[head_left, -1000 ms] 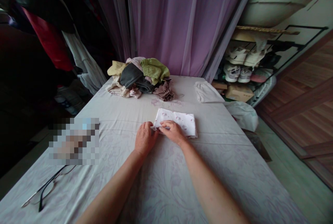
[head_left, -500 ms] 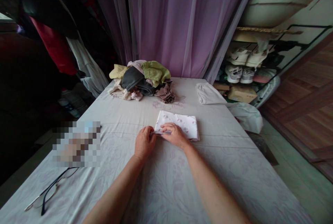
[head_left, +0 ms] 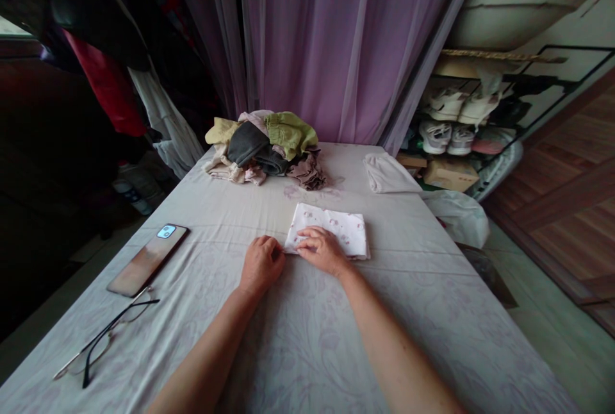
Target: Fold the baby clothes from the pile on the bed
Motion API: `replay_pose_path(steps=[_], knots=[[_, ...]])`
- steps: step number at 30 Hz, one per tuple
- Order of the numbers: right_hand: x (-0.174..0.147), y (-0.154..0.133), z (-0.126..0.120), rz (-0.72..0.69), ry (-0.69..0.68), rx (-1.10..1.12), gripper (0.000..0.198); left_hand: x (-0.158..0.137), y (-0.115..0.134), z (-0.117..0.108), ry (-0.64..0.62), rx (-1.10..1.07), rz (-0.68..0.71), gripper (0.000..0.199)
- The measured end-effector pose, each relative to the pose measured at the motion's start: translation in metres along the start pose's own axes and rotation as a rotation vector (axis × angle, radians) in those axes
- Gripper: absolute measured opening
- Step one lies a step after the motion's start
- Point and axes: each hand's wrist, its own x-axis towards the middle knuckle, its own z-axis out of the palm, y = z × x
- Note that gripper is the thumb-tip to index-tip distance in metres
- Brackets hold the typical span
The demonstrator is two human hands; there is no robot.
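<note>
A white folded cloth with small printed figures (head_left: pixel 331 222) lies flat on the covered table. My right hand (head_left: pixel 324 250) rests on its near left part, fingers bent slightly over the fabric and thumb apart near the front edge. Just off the cloth's left corner is my left hand (head_left: pixel 262 264), its fingers curled inward. Whatever those fingers might hold is hidden.
A heap of crumpled clothes (head_left: pixel 262 148) sits at the table's far side. Farther right lies a pale folded garment (head_left: pixel 389 173). A phone (head_left: pixel 148 260) and eyeglasses (head_left: pixel 103 337) are at left. Beyond the right edge stand a plastic bag (head_left: pixel 456 215) and shoes (head_left: pixel 446 137).
My left hand has drawn slightly left, away from the cloth's edge it was pinching. That front left edge now lies flatter. My right hand has stayed nearly in place.
</note>
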Motion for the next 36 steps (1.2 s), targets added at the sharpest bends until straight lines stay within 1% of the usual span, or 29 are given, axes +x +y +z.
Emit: replay_pose_path(steps=[4,7,9,10,12,14,19,21,23,26,28,30,33,36], knots=[[-0.002,-0.003,0.001,0.004,-0.02,-0.032,0.011,0.001,-0.001,-0.004,-0.001,0.011,0.0,0.009],[-0.002,-0.004,0.0,0.007,-0.034,-0.055,0.011,0.002,0.002,-0.002,-0.008,0.01,0.093,0.019],[-0.002,-0.004,0.0,0.005,-0.039,-0.056,0.012,0.002,0.004,0.002,-0.05,0.037,0.161,0.027],[-0.001,-0.004,0.0,0.005,-0.036,-0.052,0.012,0.001,0.005,0.005,-0.077,0.056,0.173,0.03],[-0.001,-0.003,0.001,0.003,-0.02,-0.04,0.012,-0.001,0.004,0.009,-0.111,0.087,0.162,0.033],[-0.001,-0.002,0.001,0.0,-0.005,-0.027,0.012,-0.002,0.003,0.01,-0.118,0.097,0.147,0.034],[-0.001,0.003,0.002,-0.008,0.002,0.026,0.012,-0.001,0.003,0.005,-0.115,0.107,0.146,0.031],[0.001,0.004,0.0,0.009,0.024,0.072,0.017,0.006,0.006,0.004,-0.111,0.113,0.138,0.028],[0.002,0.006,-0.005,0.044,0.081,0.052,0.026,0.015,0.012,0.006,-0.107,0.12,0.14,0.028],[0.002,0.01,-0.015,0.149,0.154,-0.148,0.039,0.032,0.022,0.017,-0.127,0.13,0.176,0.033],[-0.001,0.015,-0.023,0.242,0.149,-0.29,0.044,0.044,0.028,0.029,-0.161,0.139,0.205,0.038],[-0.006,0.022,-0.028,0.31,0.132,-0.385,0.046,0.056,0.033,0.042,-0.192,0.153,0.217,0.041],[-0.013,0.031,-0.031,0.335,0.089,-0.457,0.046,0.074,0.038,0.061,-0.22,0.166,0.191,0.044],[-0.015,0.034,-0.029,0.343,0.056,-0.478,0.044,0.089,0.041,0.072,-0.248,0.169,0.158,0.046]])
